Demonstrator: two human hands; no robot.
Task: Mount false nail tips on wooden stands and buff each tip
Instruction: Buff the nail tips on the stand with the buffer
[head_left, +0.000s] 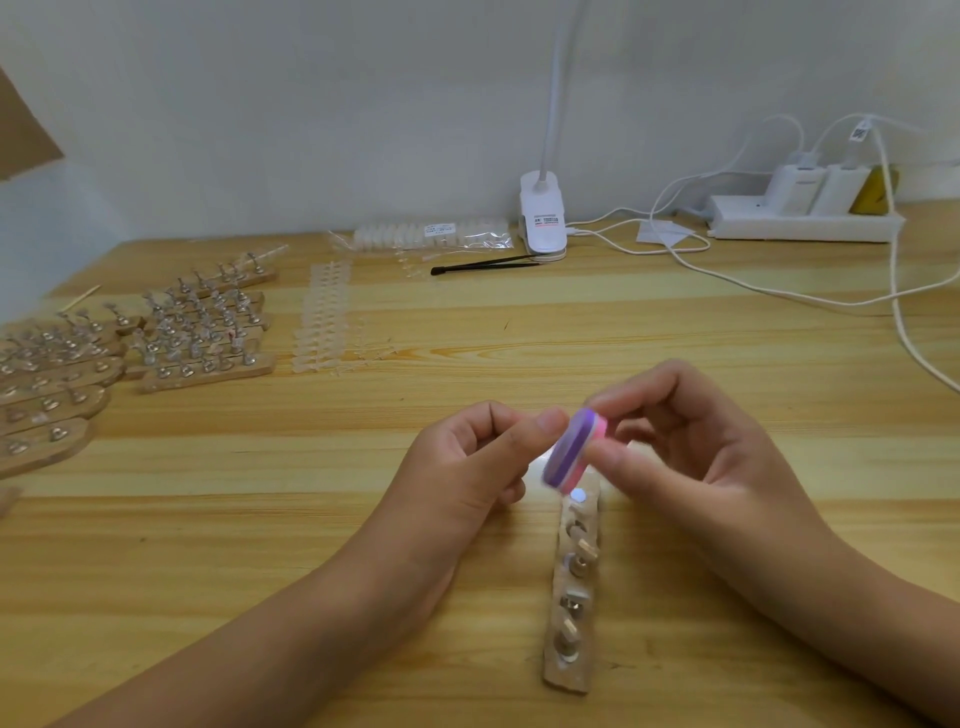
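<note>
A person sits at a light wooden table, seen from above through a head-worn camera. Both forearms reach in from the bottom edge, and the hands meet near the middle of the view.

The right hand grasps a small purple and pink foam buffing block, thumb below and fingers curled over the top. The block is tilted and blurred. It looks light and slightly spongy, so a gentle pinch across its two long edges should be enough to hold it.

The left hand is curled, with thumb and forefinger pressed together right against the block's upper end. A false nail tip is probably pinched there, but it is hidden, so I cannot tell. Such a tip would be thin, slippery and easily cracked, and is best held by its sides.

Just below the hands a narrow wooden stand with small metal-topped pegs lies flat on the table, pointing towards the person.

Far left are rows of loaded stands, with strips of clear tips beside them.
</note>
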